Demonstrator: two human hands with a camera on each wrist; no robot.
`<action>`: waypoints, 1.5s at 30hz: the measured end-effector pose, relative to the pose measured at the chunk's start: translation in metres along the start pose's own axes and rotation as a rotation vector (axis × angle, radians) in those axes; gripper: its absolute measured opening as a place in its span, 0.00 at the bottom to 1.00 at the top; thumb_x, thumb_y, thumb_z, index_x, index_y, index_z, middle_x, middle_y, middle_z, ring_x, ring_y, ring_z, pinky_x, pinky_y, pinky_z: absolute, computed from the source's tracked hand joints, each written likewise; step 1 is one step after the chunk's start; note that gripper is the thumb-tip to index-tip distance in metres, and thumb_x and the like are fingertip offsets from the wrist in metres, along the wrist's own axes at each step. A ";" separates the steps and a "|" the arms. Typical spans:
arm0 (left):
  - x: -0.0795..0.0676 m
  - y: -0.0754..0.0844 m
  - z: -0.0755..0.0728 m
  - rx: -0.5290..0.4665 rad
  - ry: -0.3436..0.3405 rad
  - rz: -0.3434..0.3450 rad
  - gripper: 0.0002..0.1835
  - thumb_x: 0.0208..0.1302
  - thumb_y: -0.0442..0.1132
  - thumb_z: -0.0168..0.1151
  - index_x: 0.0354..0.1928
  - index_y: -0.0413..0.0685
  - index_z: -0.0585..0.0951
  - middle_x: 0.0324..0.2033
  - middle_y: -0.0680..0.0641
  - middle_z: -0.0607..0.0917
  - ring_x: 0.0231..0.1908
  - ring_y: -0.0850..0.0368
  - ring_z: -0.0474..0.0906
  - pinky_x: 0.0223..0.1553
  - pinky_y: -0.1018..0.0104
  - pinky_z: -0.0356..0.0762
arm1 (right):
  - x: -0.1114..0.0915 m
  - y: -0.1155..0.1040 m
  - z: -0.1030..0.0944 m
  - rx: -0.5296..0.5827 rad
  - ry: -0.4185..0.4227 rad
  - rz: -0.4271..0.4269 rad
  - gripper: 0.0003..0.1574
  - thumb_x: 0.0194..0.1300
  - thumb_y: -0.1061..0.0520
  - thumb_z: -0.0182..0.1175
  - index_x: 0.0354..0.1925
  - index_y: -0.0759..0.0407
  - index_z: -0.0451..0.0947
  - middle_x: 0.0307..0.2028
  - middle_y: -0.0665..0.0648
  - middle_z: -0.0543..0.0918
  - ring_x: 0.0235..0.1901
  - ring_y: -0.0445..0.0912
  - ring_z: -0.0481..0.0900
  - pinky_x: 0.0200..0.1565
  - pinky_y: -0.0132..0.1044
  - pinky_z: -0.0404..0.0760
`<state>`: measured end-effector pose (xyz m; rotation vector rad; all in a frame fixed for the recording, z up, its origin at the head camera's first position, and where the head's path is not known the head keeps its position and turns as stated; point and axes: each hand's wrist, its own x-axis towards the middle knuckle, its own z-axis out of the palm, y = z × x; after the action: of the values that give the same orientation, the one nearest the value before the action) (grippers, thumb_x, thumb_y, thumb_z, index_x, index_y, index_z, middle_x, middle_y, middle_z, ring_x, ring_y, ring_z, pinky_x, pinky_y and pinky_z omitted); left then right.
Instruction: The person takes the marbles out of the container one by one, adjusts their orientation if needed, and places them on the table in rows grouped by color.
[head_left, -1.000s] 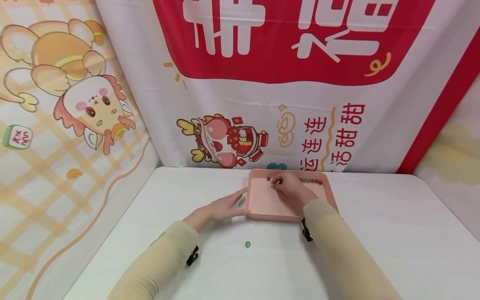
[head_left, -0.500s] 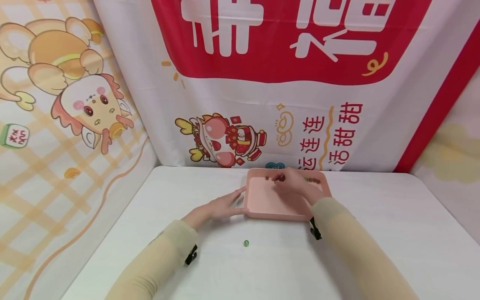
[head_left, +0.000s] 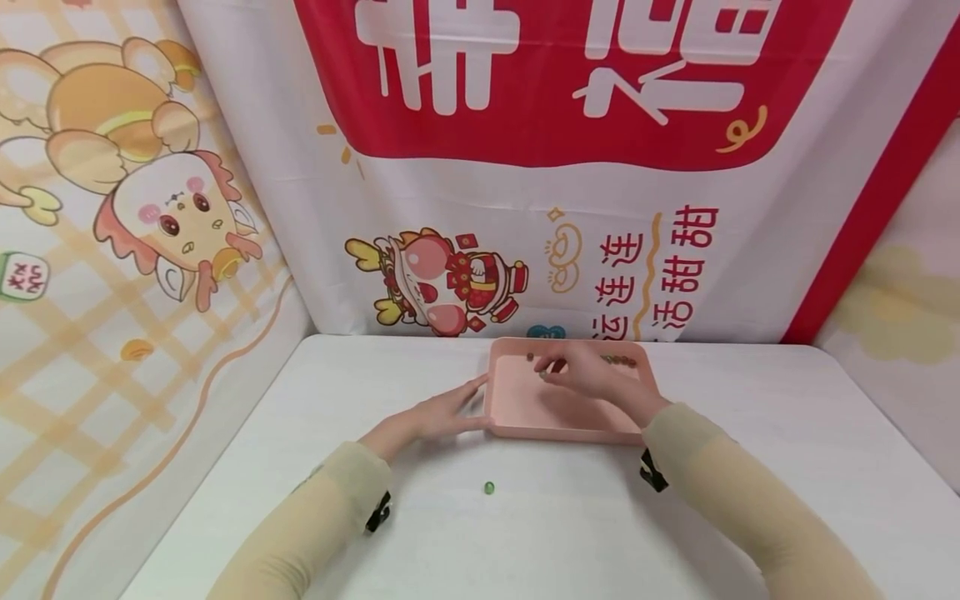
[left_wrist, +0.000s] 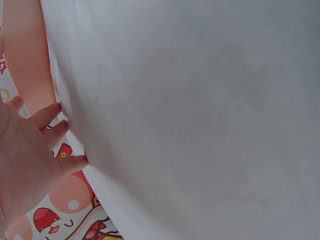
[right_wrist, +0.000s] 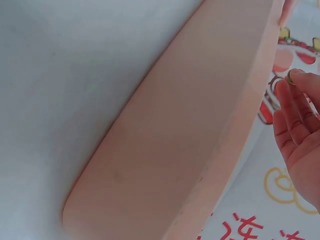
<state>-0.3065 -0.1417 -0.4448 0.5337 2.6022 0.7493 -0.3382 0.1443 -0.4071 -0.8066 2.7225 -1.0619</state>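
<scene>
A shallow pink tray (head_left: 517,400) lies on the white table against the back cloth. My left hand (head_left: 442,414) touches its left side with spread, fairly straight fingers; the left wrist view shows the same hand (left_wrist: 30,155) at the tray's edge. Over the tray's far part, my right hand (head_left: 585,372) pinches a small greenish marble (right_wrist: 290,78) between thumb and fingertip. Several green and brown marbles (head_left: 621,361) sit in a row along the tray's far wall, part of it hidden by that hand. One brown marble (head_left: 530,357) lies near the far left corner.
A single green marble (head_left: 489,487) lies on the white table (head_left: 540,533) in front of the tray. Behind stands a printed red and white cloth (head_left: 480,192), with a patterned cloth (head_left: 150,250) along the left side.
My right wrist and forearm have swung to the right, while the fingers stay over the tray's far part with the marble. The left hand stays at the tray's side.
</scene>
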 end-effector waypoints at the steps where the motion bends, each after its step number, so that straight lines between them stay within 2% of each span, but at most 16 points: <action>1: 0.000 0.000 0.000 0.000 -0.002 0.001 0.49 0.57 0.73 0.56 0.76 0.74 0.46 0.74 0.51 0.55 0.72 0.50 0.49 0.68 0.42 0.51 | -0.003 -0.003 0.000 0.002 0.004 -0.019 0.10 0.64 0.62 0.65 0.44 0.55 0.85 0.40 0.48 0.82 0.39 0.48 0.77 0.38 0.35 0.80; 6: -0.001 0.000 0.000 0.001 -0.002 0.003 0.49 0.58 0.72 0.56 0.76 0.74 0.46 0.74 0.50 0.56 0.72 0.49 0.50 0.68 0.41 0.52 | -0.017 -0.016 -0.001 0.033 -0.005 -0.073 0.10 0.63 0.62 0.66 0.43 0.50 0.85 0.42 0.48 0.82 0.39 0.49 0.78 0.38 0.36 0.81; 13: 0.000 -0.002 0.001 0.005 0.004 0.008 0.49 0.58 0.73 0.56 0.76 0.73 0.46 0.74 0.50 0.56 0.72 0.49 0.50 0.67 0.40 0.52 | -0.038 -0.029 0.007 0.067 -0.052 -0.037 0.12 0.65 0.57 0.66 0.48 0.49 0.83 0.39 0.44 0.82 0.37 0.49 0.77 0.38 0.38 0.79; 17: 0.001 -0.002 0.002 -0.001 0.003 0.011 0.49 0.57 0.73 0.55 0.77 0.73 0.46 0.74 0.50 0.56 0.72 0.49 0.50 0.67 0.40 0.53 | -0.050 -0.034 0.013 0.058 -0.053 -0.075 0.12 0.65 0.55 0.66 0.48 0.49 0.84 0.38 0.41 0.82 0.37 0.45 0.76 0.40 0.37 0.79; 21: 0.001 -0.002 0.003 -0.006 0.005 0.016 0.48 0.59 0.71 0.56 0.77 0.73 0.46 0.74 0.49 0.56 0.72 0.49 0.51 0.67 0.40 0.53 | -0.058 -0.037 0.020 0.109 -0.071 -0.107 0.11 0.63 0.54 0.67 0.46 0.48 0.85 0.37 0.42 0.82 0.37 0.44 0.77 0.40 0.37 0.81; 27: 0.000 -0.001 0.003 0.000 0.013 0.010 0.47 0.60 0.70 0.56 0.76 0.74 0.46 0.74 0.50 0.56 0.72 0.50 0.51 0.68 0.42 0.53 | -0.065 -0.036 0.033 0.207 -0.121 -0.117 0.10 0.64 0.58 0.66 0.45 0.50 0.85 0.37 0.44 0.83 0.37 0.43 0.78 0.43 0.38 0.82; 34: 0.000 -0.001 0.002 0.001 0.011 0.014 0.48 0.60 0.71 0.56 0.77 0.73 0.46 0.74 0.49 0.56 0.72 0.49 0.51 0.67 0.42 0.53 | -0.070 -0.035 0.053 0.261 -0.184 -0.126 0.10 0.63 0.62 0.66 0.44 0.60 0.85 0.37 0.48 0.84 0.36 0.43 0.79 0.41 0.33 0.81; 45: 0.000 -0.002 0.001 0.019 0.020 0.043 0.47 0.62 0.69 0.55 0.77 0.71 0.46 0.74 0.48 0.56 0.72 0.48 0.52 0.67 0.42 0.53 | -0.066 -0.038 0.076 0.269 -0.271 -0.111 0.08 0.61 0.64 0.67 0.41 0.59 0.85 0.36 0.47 0.85 0.33 0.39 0.79 0.36 0.31 0.80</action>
<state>-0.3068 -0.1428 -0.4469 0.5926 2.6265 0.7485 -0.2438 0.1096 -0.4450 -0.9818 2.2766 -1.2074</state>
